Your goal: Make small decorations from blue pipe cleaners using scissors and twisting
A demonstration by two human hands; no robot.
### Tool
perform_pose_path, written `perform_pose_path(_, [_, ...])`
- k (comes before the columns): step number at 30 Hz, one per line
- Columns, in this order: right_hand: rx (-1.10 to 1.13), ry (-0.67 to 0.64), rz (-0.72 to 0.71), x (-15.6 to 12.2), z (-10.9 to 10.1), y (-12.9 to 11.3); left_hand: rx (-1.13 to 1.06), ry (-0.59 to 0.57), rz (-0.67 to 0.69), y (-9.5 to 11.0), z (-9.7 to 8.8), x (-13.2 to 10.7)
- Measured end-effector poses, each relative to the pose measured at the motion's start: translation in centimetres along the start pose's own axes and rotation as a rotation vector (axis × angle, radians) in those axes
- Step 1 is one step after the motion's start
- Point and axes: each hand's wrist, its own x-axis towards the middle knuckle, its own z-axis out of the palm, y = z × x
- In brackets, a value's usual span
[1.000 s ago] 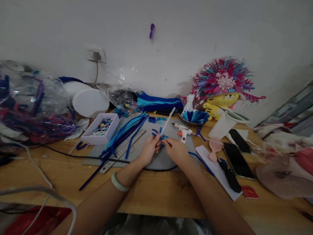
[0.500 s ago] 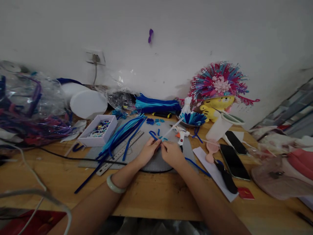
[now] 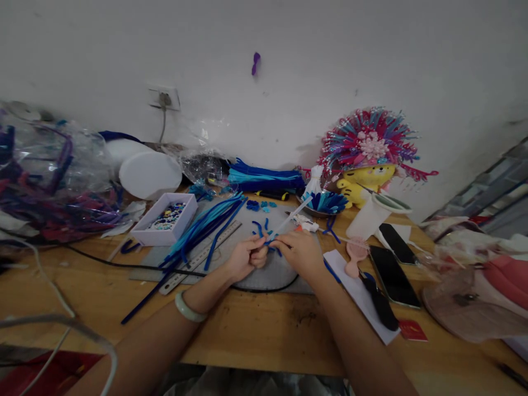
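Over the grey mat (image 3: pixel 231 267), my left hand (image 3: pixel 249 257) is closed, with its thumb and forefinger pinching a blue pipe cleaner (image 3: pixel 269 240). From the other side, the bent fingers of my right hand (image 3: pixel 300 252) close on the same small blue work; fingers cover part of it. Short blue ends stick out above and below the fingertips. A thin white stick (image 3: pixel 295 215) slants up and right from between the hands; whether a hand holds it I cannot tell. Behind my right hand lies a white glue gun (image 3: pixel 306 223), partly covered.
Left of the hands are loose blue pipe cleaners (image 3: pixel 202 236), a metal ruler (image 3: pixel 198 264) and a white box of beads (image 3: pixel 144 237). A black cable (image 3: pixel 136 266) crosses the mat. To the right lie a pink brush (image 3: pixel 355 252), black-handled scissors (image 3: pixel 381 302) and phones (image 3: pixel 394 275).
My right hand has turned and shifted slightly right, now covering more of the glue gun. My left fingers have curled tighter. More blue ends show around the fingertips.
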Motion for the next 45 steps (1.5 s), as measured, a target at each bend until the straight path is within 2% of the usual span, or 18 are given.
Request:
perform_pose_path(6, [0.028, 0.077, -0.12, -0.5, -0.6, -1.0, -0.081, -0.094, -0.08, 0.3, -0.1, -0.6])
perform_pose_path(10, [0.269, 0.134, -0.157, -0.4, -0.5, -0.7, -0.06, -0.148, -0.104, 0.2, 0.0, -0.9])
perform_pose_path(12, [0.472, 0.122, -0.071, -0.3, -0.4, -0.7, -0.034, -0.19, -0.112, 0.2, 0.1, -1.0])
perform_pose_path(15, [0.774, 0.059, 0.14, 0.0, -0.1, -1.1, 0.011, -0.253, -0.122, 0.1, 0.3, -1.0])
perform_pose_path(19, [1.039, -0.002, 0.351, 0.4, 0.9, -1.6, 0.104, -0.291, -0.165, -0.2, 0.3, -0.8])
perform_pose_path(23, [1.223, 0.046, 0.431, 0.6, 1.5, -1.4, 0.168, -0.228, -0.065, -0.5, 0.6, -0.5])
perform_pose_path(30, [1.267, 0.152, 0.478, 0.4, 1.5, -1.3, 0.305, 0.01, 0.214, -0.8, 0.8, 0.1])
perform_pose_path(34, [1.362, 0.104, 0.691, 0.6, 1.8, -1.5, 0.621, 0.162, 0.385, -1.0, 0.3, 0.5])
perform_pose_path(37, [1.405, 0.012, 0.748, 0.8, 2.0, -1.5, 1.06, 0.265, 0.491, -0.5, 0.0, 0.3])
perform_pose_path(39, [1.444, -0.046, 0.788, 0.8, 2.0, -1.6, 1.343, 0.308, 0.471, -0.1, -0.1, -0.1])
perform_pose_path(42, [1.526, -0.159, 0.835, 0.8, 1.8, -1.9, 1.664, 0.31, 0.421, 0.5, -0.1, -0.6])
perform_pose_path(45, [1.537, -0.229, 0.825, 0.8, 1.5, -1.9, 1.854, 0.247, 0.424, 0.8, -0.1, -0.8])
